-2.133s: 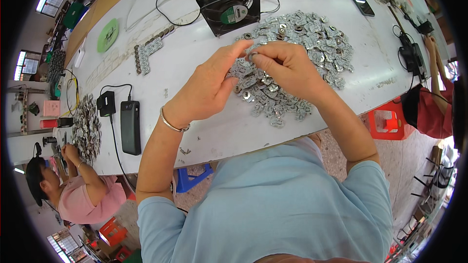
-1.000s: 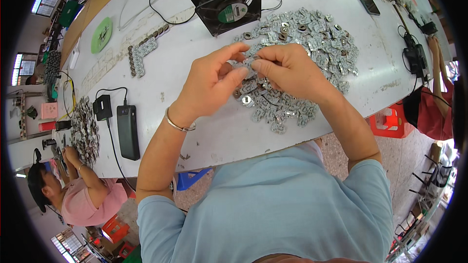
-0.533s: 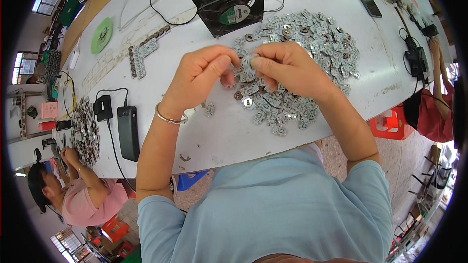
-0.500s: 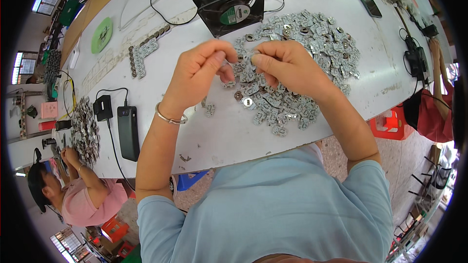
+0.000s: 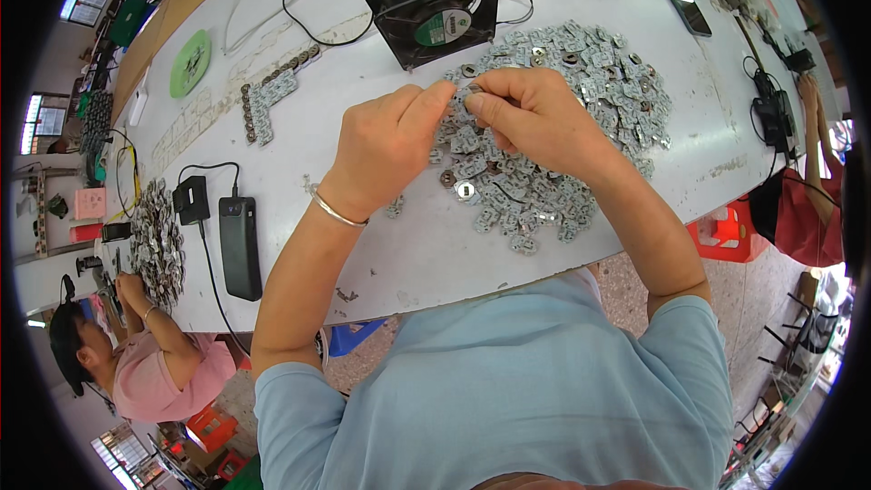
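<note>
Above the pile of small metal parts (image 5: pixel 553 163), at twelve o'clock, I am now pinching one small metal part (image 5: pixel 472 91) between my left hand (image 5: pixel 386 150) and my right hand (image 5: pixel 535 118), both having lifted off the heap.

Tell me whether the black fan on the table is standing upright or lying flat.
Tilted, neither flat nor fully upright: the fan leans back on the white table, its round grille and green hub facing the camera.

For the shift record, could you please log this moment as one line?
left hand: fingertips pinch small metal part | right hand: pinches same part | below: pile of metal parts | behind: black fan
</note>
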### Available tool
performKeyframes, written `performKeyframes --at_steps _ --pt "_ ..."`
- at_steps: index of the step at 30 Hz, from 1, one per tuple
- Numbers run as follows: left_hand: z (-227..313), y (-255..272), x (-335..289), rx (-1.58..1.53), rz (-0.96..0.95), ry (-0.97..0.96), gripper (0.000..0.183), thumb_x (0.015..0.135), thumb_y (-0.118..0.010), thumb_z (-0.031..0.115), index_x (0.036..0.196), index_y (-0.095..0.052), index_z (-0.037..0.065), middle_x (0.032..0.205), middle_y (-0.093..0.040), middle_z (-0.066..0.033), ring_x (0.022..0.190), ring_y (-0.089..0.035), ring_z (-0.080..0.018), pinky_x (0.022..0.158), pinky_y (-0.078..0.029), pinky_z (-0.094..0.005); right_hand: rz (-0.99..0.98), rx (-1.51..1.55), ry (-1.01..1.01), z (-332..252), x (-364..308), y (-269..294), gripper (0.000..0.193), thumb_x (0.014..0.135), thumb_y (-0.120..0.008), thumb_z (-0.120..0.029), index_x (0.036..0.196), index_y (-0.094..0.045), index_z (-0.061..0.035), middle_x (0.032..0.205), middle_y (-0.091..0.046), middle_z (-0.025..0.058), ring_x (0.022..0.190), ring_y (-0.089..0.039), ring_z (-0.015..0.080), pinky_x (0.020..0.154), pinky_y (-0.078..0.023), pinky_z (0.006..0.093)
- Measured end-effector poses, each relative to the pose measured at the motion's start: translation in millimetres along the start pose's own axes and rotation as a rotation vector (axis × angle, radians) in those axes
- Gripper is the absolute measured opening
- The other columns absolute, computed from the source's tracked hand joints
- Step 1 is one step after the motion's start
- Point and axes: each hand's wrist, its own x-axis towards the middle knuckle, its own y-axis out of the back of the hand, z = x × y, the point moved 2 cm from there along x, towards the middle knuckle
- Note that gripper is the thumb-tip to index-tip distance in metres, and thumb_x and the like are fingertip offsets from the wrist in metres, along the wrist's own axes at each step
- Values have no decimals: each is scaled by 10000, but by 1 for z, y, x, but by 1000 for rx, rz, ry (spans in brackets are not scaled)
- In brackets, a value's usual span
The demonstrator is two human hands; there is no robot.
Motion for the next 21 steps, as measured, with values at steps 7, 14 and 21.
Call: performKeyframes --at_steps 7,14,21 --pt "-8 -6 1 -87 161 119 268 795 -683 -22 1054 -639 29 682 -570 -65 506 -501 -179 466 -408 -278 139 -65 104 2 17 -3 262 873 -599 -216 752 -630 14 581 -548 55 514 -502 116 503 -416 298" --pt "1 -2 3 -59 149 199 184 790 -711 79 956 -637 53 706 -599 -69 542 -569 -220 470 -444 -308 181 92 -6 -5 20 -6 279 857 -613 -224 720 -619 18 571 -562 41 500 -506 92 475 -413 266" --pt "13 -8 -7 -166 117 220 145 781 -716 93 901 -647 53 692 -601 -66 536 -569 -225 475 -449 -301 122 32 -23 9 0 -3 275 857 -619 -209 713 -609 26 580 -559 48 492 -517 108 474 -423 289"
